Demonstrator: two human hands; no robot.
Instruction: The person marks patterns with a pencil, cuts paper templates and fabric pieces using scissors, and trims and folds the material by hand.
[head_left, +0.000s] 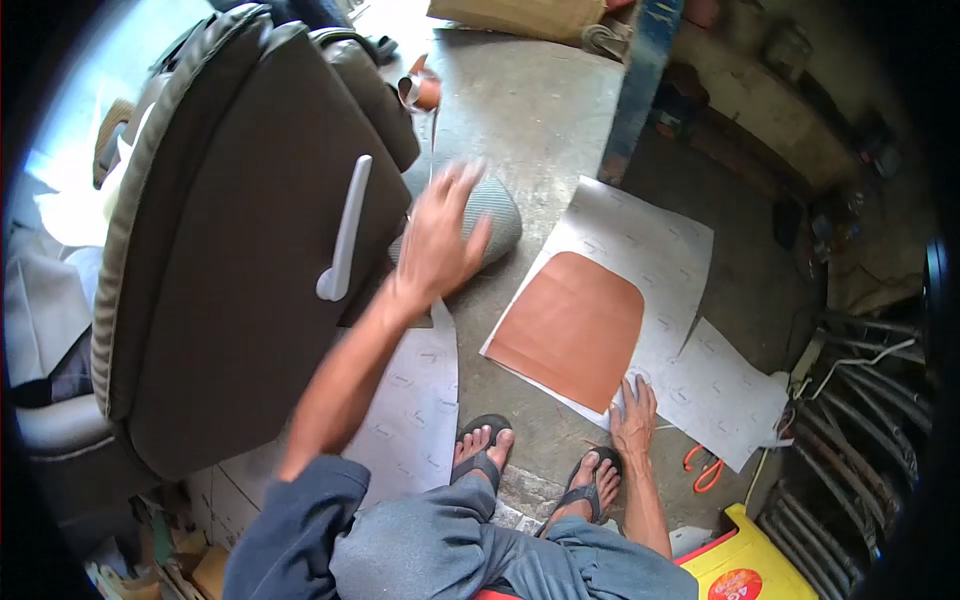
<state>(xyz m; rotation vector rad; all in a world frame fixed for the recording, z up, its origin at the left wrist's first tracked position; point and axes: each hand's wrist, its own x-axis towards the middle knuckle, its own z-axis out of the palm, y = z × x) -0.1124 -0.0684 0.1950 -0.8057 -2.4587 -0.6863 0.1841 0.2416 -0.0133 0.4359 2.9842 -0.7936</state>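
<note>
A brown rounded panel [570,325] lies on a white printed sheet [665,255] on the floor. My right hand [634,415] rests on the sheet by the panel's lower right corner, fingers spread and holding nothing. My left hand [443,235] is raised, slightly blurred, with fingers apart and nothing in it. Behind it is a grey ribbed cushion piece [492,215]. To its left stands a large dark padded seat part [250,240] with a white lever [347,230]. Orange-handled scissors [706,468] lie right of my right hand.
Another white sheet [405,400] lies below the seat part. A brown roll [420,92] is at the top. A blue post [645,80] rises at the upper right. Metal frames [850,430] are stacked at the right, near a yellow and red item [765,565].
</note>
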